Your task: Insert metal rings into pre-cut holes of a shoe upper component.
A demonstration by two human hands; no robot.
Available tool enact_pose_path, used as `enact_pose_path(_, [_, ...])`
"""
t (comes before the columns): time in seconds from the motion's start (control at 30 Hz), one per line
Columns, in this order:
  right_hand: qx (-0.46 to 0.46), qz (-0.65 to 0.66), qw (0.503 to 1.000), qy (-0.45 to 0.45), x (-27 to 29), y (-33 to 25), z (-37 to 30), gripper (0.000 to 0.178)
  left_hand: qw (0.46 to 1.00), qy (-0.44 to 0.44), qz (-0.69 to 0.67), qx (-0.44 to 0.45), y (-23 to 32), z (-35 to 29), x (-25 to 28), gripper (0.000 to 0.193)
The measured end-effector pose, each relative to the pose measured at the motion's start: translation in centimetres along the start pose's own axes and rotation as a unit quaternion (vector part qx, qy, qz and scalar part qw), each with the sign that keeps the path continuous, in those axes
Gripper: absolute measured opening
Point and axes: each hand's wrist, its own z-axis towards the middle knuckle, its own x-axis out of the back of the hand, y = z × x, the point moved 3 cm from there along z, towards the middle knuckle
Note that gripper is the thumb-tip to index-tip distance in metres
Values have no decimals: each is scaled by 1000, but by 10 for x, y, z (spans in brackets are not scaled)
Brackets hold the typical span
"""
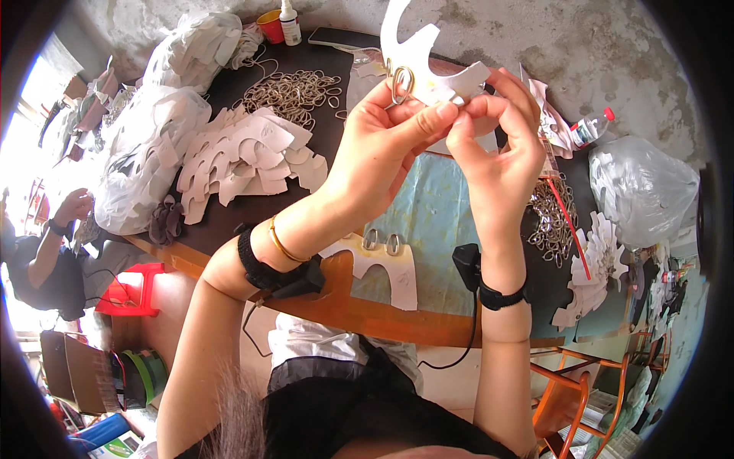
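Note:
Above the table, a white curved cut-out piece (417, 57) is held up between my two hands. An oval metal ring (402, 84) hangs at its left side, by the fingers of my left hand (378, 145). That hand pinches the lower edge of the piece with thumb and fingers. My right hand (501, 138) is closed on the edge to the right, its thumb close to the left thumb. What lies between the fingertips is partly hidden. Below my hands, a similar cut-out piece (401, 279) with two metal rings (381, 241) lies at the table's near edge.
Left are a heap of metal rings (294, 96), stacked white pieces (237, 161) and stuffed plastic bags (149, 153). Right are more rings (552, 229), a red stick (569, 229), a bottle (592, 128) and a clear bag (642, 180). Another person (50, 260) sits far left.

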Motion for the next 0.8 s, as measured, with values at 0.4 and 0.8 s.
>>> enact_pose_path(0.4, [-64, 135, 988, -35, 1, -4, 6, 17, 1000, 11, 15, 21, 2, 5, 14, 18])
enact_pose_path(0.8, [-39, -37, 996, -69, -10, -2, -6, 16, 1000, -7, 2, 1, 5, 2, 5, 12])
